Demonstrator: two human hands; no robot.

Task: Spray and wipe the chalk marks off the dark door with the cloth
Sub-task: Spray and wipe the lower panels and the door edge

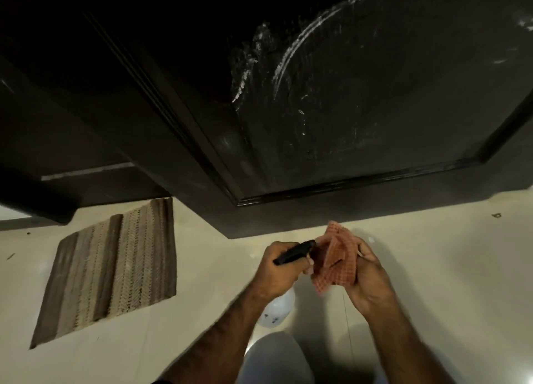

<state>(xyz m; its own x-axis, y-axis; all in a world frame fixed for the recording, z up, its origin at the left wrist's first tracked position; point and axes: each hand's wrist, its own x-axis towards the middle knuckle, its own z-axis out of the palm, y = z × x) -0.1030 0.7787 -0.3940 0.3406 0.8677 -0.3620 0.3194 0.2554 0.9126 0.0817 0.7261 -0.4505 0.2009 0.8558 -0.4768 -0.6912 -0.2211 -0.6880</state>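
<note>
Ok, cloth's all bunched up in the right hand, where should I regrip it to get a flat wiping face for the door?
Judging from this view, pinch the loose corner hanging at the lower left of the cloth, coming from the left hand side. It dangles free below the right hand, whereas the middle is crumpled in the fingers. The left hand grips the spray bottle, so free it first.

pale tiled floor | striped mat lying flat, left

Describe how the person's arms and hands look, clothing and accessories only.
Both forearms are bare as far up as the view shows. The left hand and right hand wear no gloves, and no rings, watch or bracelets show. At the bottom edge, a dark strip beside the left arm may be a sleeve hem; too little shows to tell.
</note>
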